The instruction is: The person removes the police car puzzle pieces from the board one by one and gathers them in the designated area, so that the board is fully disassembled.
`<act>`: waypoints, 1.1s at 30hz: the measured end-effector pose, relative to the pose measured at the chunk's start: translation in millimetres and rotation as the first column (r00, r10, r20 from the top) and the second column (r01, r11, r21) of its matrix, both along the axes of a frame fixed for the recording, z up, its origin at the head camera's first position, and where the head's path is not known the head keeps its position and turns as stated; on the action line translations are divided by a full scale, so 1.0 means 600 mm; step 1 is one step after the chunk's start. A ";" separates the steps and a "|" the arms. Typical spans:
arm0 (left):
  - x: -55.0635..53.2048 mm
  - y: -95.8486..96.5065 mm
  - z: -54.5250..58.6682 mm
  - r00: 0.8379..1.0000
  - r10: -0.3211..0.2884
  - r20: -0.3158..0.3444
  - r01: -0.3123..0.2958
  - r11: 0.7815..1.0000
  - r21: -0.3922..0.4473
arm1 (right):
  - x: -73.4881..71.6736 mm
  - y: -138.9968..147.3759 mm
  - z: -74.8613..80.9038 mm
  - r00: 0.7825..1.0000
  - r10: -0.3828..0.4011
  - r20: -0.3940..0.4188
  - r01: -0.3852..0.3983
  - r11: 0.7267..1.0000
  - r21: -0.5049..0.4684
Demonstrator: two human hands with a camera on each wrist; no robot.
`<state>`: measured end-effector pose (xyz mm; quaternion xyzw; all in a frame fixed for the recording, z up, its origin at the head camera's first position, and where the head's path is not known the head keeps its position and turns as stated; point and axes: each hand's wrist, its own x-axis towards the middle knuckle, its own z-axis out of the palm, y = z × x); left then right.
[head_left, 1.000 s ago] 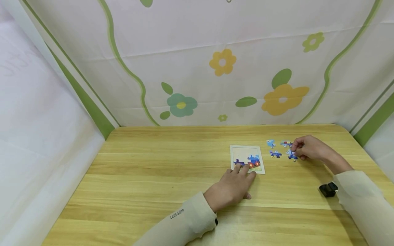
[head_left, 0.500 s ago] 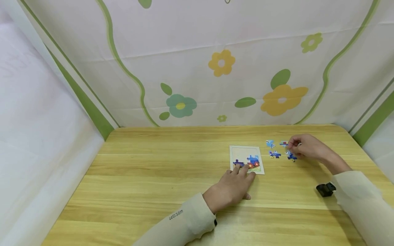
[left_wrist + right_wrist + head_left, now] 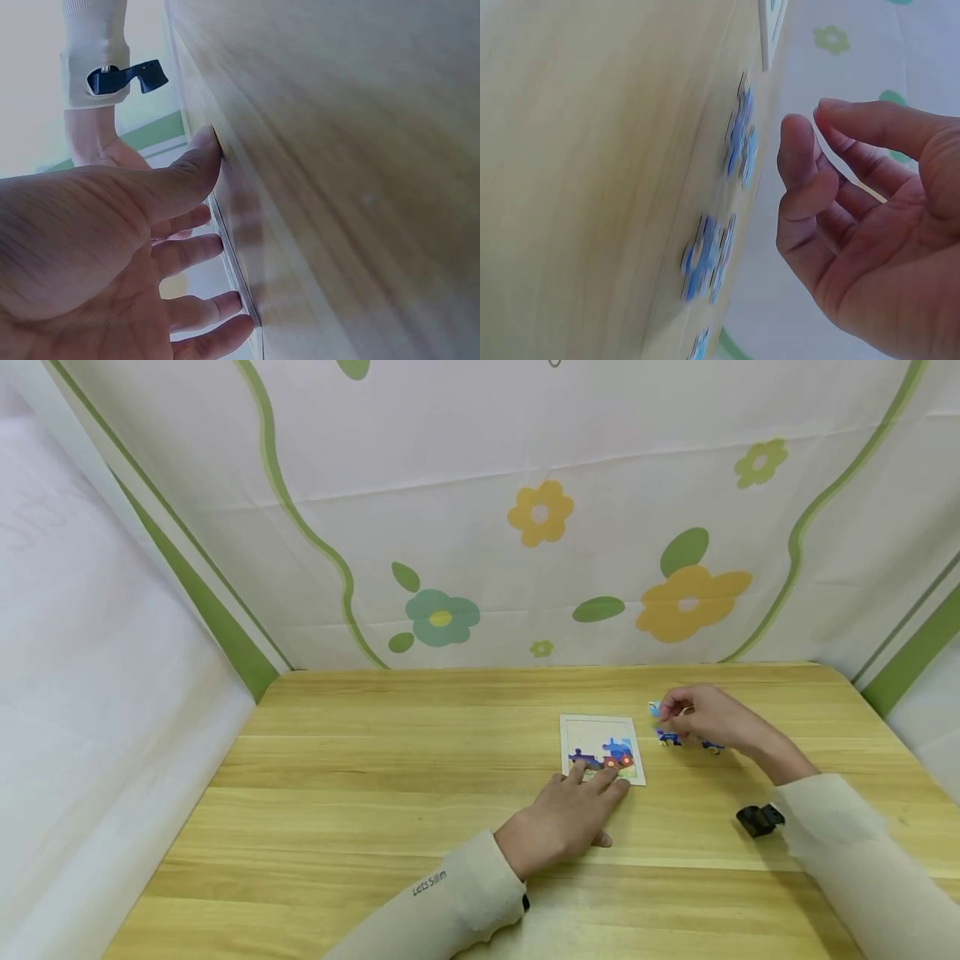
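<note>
A square jigsaw tray (image 3: 597,718) with a pale rim lies on the table, with train-picture pieces (image 3: 618,750) fitted in its lower part. My left hand (image 3: 564,817) rests its extended fingertips on the tray's near edge; in the left wrist view the thumb (image 3: 191,165) touches the tabletop. Over the loose jigsaw pieces (image 3: 667,738) right of the tray hovers my right hand (image 3: 708,718), partly covering them in the head view. The right wrist view shows its fingers loosely bent, a small gap between thumb and index fingertip, holding nothing. Several blue pieces (image 3: 701,259) lie below it.
The wooden table (image 3: 375,793) reaches back to a white flower-print curtain (image 3: 465,527). More white cloth (image 3: 90,693) hangs at the left side. A black device (image 3: 760,820) sits at the right sleeve cuff.
My right hand has moved left, from the right-hand loose pieces to above the left-hand ones. The left hand stays at the tray, its fingers slightly shifted.
</note>
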<state>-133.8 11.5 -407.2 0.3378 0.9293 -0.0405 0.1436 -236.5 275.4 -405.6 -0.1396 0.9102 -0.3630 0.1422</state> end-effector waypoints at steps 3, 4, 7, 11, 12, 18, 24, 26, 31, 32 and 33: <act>0.000 0.000 0.001 1.000 -0.001 0.004 0.001 1.000 -0.007 | -0.001 -0.013 -0.002 0.999 0.033 0.012 -0.033 0.999 -0.023; 0.000 0.000 0.002 1.000 -0.001 0.005 0.001 1.000 -0.008 | -0.001 -0.018 -0.002 0.999 0.045 0.016 -0.045 0.998 -0.033; 0.000 0.000 0.002 1.000 -0.002 0.010 0.002 1.000 -0.011 | -0.002 -0.031 -0.004 0.997 0.070 0.040 -0.067 0.995 -0.070; -0.001 0.001 0.002 1.000 -0.006 0.010 0.006 1.000 -0.011 | -0.002 -0.048 -0.004 0.994 0.095 0.058 -0.089 0.991 -0.095; -0.002 0.001 0.002 1.000 -0.008 0.009 0.008 1.000 -0.011 | -0.002 -0.052 -0.005 0.993 0.100 0.061 -0.094 0.991 -0.096; -0.003 0.001 0.001 1.000 -0.010 0.007 0.010 1.000 -0.010 | -0.004 -0.068 -0.007 0.991 0.121 0.064 -0.115 0.989 -0.098; -0.004 0.002 0.002 1.000 -0.004 0.024 0.004 1.000 -0.004 | -0.006 -0.075 -0.009 0.990 0.127 0.067 -0.121 0.990 -0.078; -0.004 0.003 0.003 1.000 -0.005 0.020 0.006 1.000 -0.009 | -0.006 -0.077 -0.009 0.990 0.126 0.065 -0.122 0.991 -0.062; -0.003 0.003 0.003 1.000 -0.013 0.004 0.013 1.000 -0.024 | -0.005 -0.082 -0.008 0.989 0.130 0.064 -0.128 0.991 -0.037; -0.003 0.003 0.003 1.000 -0.014 0.002 0.014 1.000 -0.028 | -0.005 -0.082 -0.008 0.989 0.130 0.067 -0.128 0.991 -0.035; -0.003 0.003 0.003 1.000 -0.014 0.001 0.014 0.999 -0.031 | -0.006 -0.083 -0.008 0.989 0.130 0.069 -0.128 0.991 -0.033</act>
